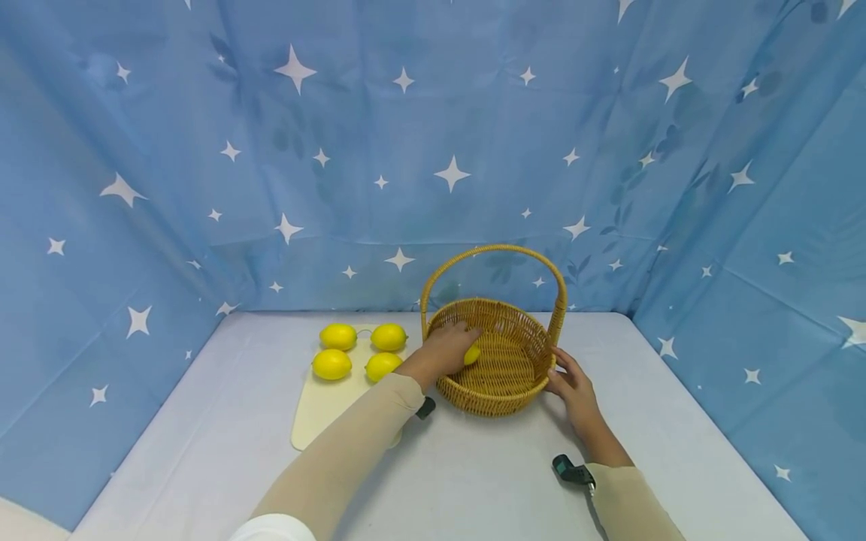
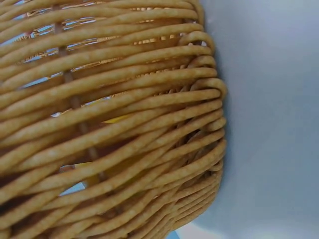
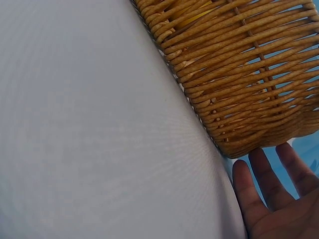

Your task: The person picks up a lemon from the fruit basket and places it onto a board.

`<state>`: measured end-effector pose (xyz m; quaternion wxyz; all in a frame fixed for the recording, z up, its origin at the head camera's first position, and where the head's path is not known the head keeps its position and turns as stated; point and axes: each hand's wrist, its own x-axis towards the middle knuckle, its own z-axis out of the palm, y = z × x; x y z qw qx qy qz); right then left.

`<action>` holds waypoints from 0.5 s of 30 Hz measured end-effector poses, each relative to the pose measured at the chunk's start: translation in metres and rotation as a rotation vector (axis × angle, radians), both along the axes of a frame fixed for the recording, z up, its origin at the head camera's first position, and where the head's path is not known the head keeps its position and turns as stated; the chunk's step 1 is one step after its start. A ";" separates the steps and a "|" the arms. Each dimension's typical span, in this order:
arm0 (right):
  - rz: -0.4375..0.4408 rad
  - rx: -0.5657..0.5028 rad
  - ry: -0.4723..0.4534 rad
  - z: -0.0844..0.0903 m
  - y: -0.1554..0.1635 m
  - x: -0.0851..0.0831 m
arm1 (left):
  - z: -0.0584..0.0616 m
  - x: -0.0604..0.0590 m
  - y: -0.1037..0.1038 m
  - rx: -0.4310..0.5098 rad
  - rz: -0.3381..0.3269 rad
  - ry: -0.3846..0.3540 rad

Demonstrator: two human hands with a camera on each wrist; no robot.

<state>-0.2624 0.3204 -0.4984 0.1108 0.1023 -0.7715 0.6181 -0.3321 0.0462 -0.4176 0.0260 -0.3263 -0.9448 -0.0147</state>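
Note:
My left hand (image 1: 449,349) reaches over the near-left rim into a round wicker basket (image 1: 497,406) with a tall arched handle. It grips a yellow lemon (image 1: 471,355) low inside the basket, the fruit partly hidden under the fingers. In the left wrist view, the woven basket wall (image 2: 124,99) hides that hand, and bits of yellow show between the strands. My right hand (image 1: 573,387) touches the basket's right side near the foot of the handle. In the right wrist view, its extended fingers (image 3: 269,179) rest against the wicker.
Left of the basket, several lemons (image 1: 331,364) lie in two rows on a cream cutting board (image 1: 325,409). A white cloth covers the table (image 1: 473,481). Blue star-patterned curtains (image 1: 433,113) stand behind and at both sides.

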 end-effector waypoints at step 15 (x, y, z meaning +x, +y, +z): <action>0.011 0.032 0.014 0.002 0.001 0.004 | 0.021 0.007 -0.005 -0.045 -0.098 0.156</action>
